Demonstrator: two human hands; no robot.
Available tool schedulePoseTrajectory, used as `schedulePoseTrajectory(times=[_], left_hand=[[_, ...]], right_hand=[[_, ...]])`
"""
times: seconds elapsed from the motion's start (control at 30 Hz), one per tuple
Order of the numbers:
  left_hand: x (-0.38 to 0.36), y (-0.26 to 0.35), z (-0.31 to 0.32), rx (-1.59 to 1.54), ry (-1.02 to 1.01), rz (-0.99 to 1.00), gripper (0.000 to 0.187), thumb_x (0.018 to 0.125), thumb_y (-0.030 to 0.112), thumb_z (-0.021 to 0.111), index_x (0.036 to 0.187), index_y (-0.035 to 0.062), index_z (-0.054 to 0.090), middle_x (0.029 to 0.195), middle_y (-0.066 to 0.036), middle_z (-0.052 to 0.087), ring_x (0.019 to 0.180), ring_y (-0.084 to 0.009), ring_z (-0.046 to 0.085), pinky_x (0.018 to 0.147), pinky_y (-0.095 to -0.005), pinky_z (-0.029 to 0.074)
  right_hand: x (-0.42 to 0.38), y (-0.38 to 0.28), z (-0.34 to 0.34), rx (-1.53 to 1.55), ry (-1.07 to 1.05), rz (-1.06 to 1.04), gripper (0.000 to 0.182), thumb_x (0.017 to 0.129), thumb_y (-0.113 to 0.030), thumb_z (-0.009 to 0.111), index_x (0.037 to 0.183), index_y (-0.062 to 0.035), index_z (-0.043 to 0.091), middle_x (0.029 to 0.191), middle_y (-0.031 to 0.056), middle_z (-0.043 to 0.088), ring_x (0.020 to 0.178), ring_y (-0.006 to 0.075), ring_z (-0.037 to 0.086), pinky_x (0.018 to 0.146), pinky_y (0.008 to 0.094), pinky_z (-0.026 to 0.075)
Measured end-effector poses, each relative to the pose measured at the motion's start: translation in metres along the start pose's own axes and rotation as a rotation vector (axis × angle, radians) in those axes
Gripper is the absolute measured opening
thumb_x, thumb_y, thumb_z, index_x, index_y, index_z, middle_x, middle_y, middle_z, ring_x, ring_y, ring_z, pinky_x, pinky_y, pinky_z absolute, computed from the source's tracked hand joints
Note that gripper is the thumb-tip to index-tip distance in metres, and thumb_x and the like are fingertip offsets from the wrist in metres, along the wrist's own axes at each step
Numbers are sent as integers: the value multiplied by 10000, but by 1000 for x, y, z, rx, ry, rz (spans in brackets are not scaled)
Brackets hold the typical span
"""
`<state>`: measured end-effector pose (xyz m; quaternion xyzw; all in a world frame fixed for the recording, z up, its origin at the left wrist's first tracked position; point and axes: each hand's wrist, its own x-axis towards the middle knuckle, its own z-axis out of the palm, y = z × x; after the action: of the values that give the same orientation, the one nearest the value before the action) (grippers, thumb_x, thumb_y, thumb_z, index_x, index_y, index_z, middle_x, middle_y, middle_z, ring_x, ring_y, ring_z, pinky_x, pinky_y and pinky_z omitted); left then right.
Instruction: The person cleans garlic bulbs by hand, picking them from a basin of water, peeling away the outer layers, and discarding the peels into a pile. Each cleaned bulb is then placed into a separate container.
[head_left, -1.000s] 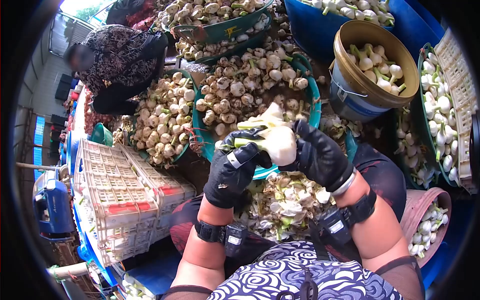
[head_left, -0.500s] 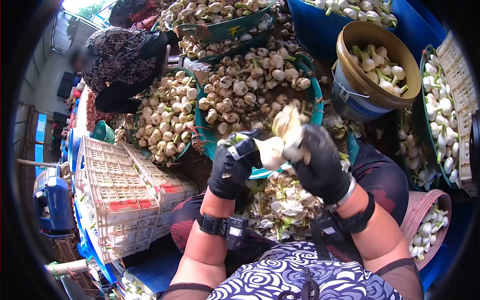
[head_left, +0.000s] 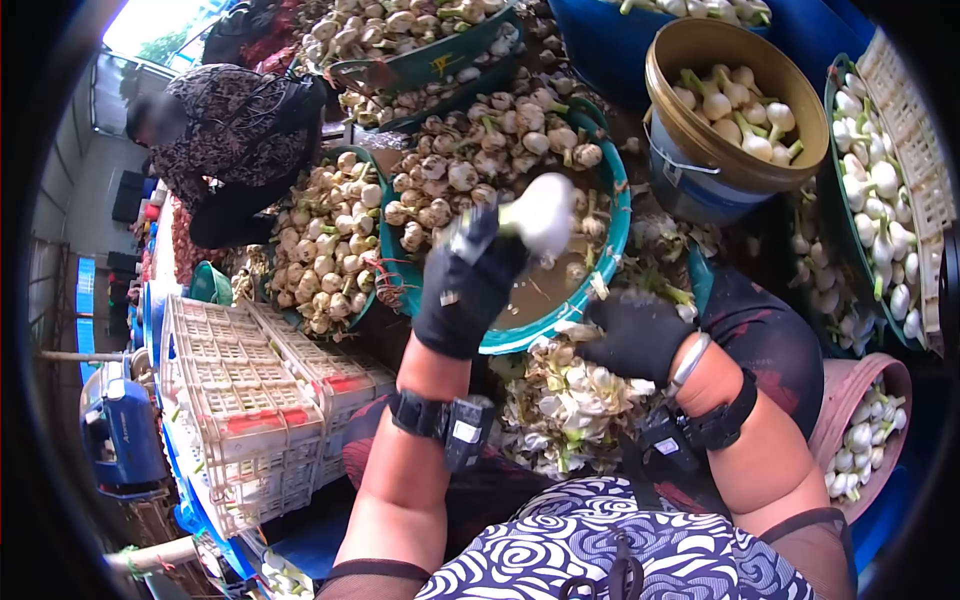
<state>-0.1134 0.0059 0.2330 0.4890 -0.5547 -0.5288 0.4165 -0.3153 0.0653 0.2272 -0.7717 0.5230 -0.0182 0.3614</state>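
Head view — white bulb (head_left: 547,214) before teal basin (head_left: 618,218) — bucket (head_left: 692,182) near.

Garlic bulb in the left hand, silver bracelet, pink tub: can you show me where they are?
Garlic bulb (head_left: 546,213): head view, its round white body.
Silver bracelet (head_left: 689,361): head view, its curved band.
Pink tub (head_left: 837,402): head view, its wall.

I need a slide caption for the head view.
Left hand holds a garlic bulb by a tub; right hand is near peelings.
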Motion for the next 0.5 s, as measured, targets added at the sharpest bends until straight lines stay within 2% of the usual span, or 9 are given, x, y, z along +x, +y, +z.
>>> schedulePoseTrajectory(times=[0.03, 0.07, 0.13, 0.2, 0.23, 0.3, 0.4, 0.47, 0.5], left_hand=[[14, 36, 19, -911, -61, -228, 440, 876, 263, 624, 1235, 36, 509, 1106, -103, 619, 1023, -258, 606, 860, -413, 507], [24, 62, 30, -930, -223, -59, 468, 888, 265, 603, 1280, 43, 474, 1177, -121, 579, 1093, -282, 565, 925, -453, 469], [47, 73, 34, -836, -238, -9, 481, 889, 223, 599, 1301, 22, 453, 1161, -127, 572, 1081, -284, 572, 902, -444, 490], [62, 9, 17, -249, -257, 257, 430, 870, 186, 623, 1246, 13, 504, 1123, -105, 589, 1030, -232, 594, 872, -410, 510], [61, -19, 10, -487, -192, -109, 363, 853, 154, 643, 1179, 21, 556, 1044, -59, 615, 955, -170, 609, 807, -363, 533], [45, -96, 3, -357, -41, -421, 268, 893, 144, 582, 1134, 28, 570, 911, -24, 602, 780, -135, 593, 714, -298, 512], [31, -253, -23, -292, -122, -439, 410, 840, 68, 612, 1232, -4, 514, 912, -58, 632, 723, -107, 612, 669, -285, 536], [52, -296, -19, -648, 203, -923, 412, 825, 138, 641, 1192, -14, 532, 938, -108, 626, 745, -163, 605, 699, -345, 520], [62, -340, -26, -655, 199, -925, 412, 825, 138, 641, 1192, -14, 532, 938, -108, 626, 745, -163, 605, 699, -345, 520]], right_hand=[[4, 4, 0, 30, 96, 8, 340, 759, -306, 626, 980, -47, 622, 912, 197, 635, 872, 363, 616, 774, 449, 483], [7, 8, -1, 55, 197, 17, 368, 751, -301, 659, 1007, -41, 609, 924, 198, 628, 871, 363, 609, 766, 442, 478], [6, 18, -6, 85, 397, -29, 371, 764, -315, 660, 994, -31, 597, 886, 203, 617, 861, 354, 610, 751, 453, 476], [-1, 17, -31, 341, 564, 59, 361, 773, -286, 658, 1001, -15, 589, 909, 205, 613, 863, 345, 604, 740, 441, 472], [-3, 17, -39, 428, 616, 58, 350, 774, -264, 662, 991, 0, 587, 884, 207, 611, 821, 342, 608, 706, 422, 472], [-9, 15, -48, 521, 638, 58, 339, 775, -248, 662, 983, 8, 585, 867, 208, 608, 794, 344, 606, 690, 414, 471], [-14, 13, -52, 668, 625, 59, 311, 776, -211, 666, 962, 23, 580, 820, 208, 595, 721, 349, 594, 654, 397, 469], [-12, 16, -50, 722, 618, 15, 311, 782, -209, 662, 965, 27, 578, 824, 203, 594, 737, 345, 592, 667, 402, 468], [-13, 16, -53, 633, 603, 10, 318, 785, -205, 664, 974, 35, 576, 840, 206, 597, 781, 350, 598, 690, 398, 471]])
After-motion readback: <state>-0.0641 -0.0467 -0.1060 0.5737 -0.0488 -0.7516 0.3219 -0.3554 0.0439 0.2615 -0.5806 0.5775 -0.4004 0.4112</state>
